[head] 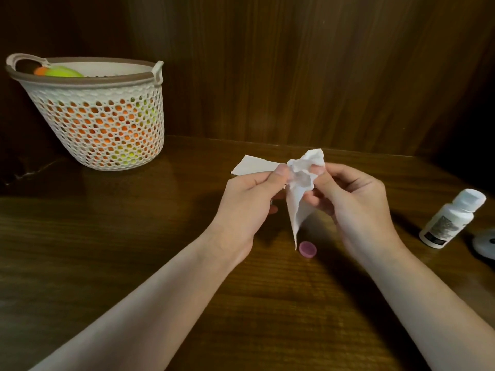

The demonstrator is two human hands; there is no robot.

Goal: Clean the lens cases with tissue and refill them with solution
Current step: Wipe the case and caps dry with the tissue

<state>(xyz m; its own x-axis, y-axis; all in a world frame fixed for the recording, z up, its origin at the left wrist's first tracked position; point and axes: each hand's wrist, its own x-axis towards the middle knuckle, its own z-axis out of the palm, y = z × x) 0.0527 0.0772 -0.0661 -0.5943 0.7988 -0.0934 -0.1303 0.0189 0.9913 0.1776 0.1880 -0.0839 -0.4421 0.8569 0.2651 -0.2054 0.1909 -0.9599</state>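
Note:
Both hands are raised over the middle of the wooden table (pixel 134 263), holding a crumpled white tissue (pixel 301 183) between them. My left hand (pixel 249 202) pinches the tissue's left side with its thumb on top. My right hand (pixel 356 199) grips the right side with curled fingers. Whatever is wrapped in the tissue is hidden. A small pink lens-case cap (pixel 307 248) lies on the table just below the tissue's hanging corner. A white solution bottle (pixel 452 218) with its cap on stands at the right.
A flat white tissue (pixel 251 165) lies on the table behind my hands. A white perforated basket (pixel 101 113) with orange and green items stands at the back left. A round white object (pixel 484 243) is cut off by the right edge. A wooden wall rises behind.

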